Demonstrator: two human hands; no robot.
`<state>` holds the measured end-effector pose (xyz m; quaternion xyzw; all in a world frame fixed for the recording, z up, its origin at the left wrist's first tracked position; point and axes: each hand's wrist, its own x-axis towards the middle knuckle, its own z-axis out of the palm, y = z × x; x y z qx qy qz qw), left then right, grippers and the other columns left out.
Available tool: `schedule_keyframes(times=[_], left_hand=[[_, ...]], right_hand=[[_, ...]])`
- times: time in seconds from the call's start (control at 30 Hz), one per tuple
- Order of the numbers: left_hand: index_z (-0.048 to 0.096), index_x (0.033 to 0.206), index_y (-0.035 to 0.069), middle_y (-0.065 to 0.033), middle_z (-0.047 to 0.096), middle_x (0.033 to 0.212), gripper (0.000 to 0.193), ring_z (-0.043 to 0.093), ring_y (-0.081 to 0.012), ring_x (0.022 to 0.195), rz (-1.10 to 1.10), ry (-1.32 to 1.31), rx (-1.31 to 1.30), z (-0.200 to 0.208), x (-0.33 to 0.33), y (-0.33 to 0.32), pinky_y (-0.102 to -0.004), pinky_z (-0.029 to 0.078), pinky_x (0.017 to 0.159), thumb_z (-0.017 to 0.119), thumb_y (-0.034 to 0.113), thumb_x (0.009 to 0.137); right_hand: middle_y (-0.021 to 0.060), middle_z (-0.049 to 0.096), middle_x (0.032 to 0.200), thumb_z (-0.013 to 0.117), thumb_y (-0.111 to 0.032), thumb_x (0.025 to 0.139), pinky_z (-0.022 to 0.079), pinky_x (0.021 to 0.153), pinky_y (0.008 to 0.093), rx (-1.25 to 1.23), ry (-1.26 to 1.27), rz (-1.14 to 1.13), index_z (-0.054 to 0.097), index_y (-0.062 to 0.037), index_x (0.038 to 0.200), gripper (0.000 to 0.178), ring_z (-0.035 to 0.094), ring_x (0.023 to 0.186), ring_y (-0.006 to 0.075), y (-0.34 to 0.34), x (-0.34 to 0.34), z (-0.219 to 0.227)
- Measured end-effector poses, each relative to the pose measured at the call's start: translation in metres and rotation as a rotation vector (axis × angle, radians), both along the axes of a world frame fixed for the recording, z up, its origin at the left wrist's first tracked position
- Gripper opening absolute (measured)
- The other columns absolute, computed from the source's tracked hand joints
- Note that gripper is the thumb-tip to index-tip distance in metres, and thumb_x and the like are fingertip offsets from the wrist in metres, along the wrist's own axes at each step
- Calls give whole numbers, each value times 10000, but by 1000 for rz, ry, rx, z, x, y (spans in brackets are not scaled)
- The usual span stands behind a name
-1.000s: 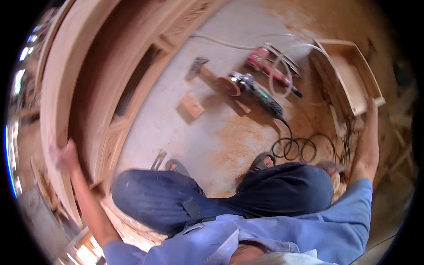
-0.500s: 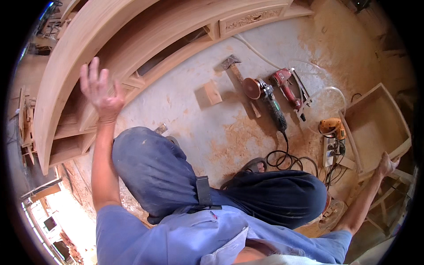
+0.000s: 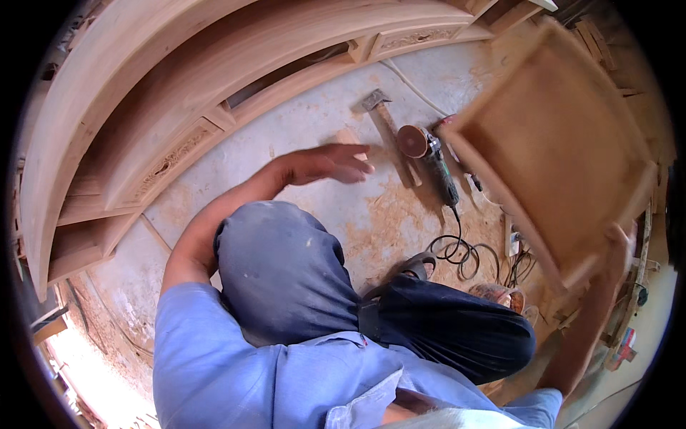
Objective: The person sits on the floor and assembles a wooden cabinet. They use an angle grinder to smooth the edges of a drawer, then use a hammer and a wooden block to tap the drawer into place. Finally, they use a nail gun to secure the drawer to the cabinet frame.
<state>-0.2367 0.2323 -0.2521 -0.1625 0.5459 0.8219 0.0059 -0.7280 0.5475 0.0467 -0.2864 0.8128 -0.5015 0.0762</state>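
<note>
wooden drawer box (image 3: pixel 557 143) gripped at one corner by right hand (image 3: pixel 620 243), left hand (image 3: pixel 325 163) fingers loosely together, free; could tip onto angle grinder (image 3: pixel 429 154).

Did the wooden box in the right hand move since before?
Yes. The wooden box, held by the right hand, has swung up and over toward the grinder on the floor.

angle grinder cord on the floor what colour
Black; the angle grinder cord coils on the dusty floor, clearest in the head view.
</note>
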Motion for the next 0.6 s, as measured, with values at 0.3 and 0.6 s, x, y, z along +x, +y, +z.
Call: schedule_keyframes(times=[0.3,0.6], left_hand=[[321,1580,155,-137,370,1604,899,388,-359,1443,488,272,694,-74,72,110,-560,375,1131,673,603,885],[448,1475,142,-105,494,1467,707,458,-324,1339,1077,286,711,-75,94,63,-566,375,1086,658,529,922]], right_hand=[[63,595,884,585,93,656,464,606,288,70,-542,119,605,0,1073,428,563,723,175,-144,197,-190],[88,651,1022,604,73,668,531,732,297,-78,-520,98,570,10,1236,572,649,854,200,-167,276,-277]])
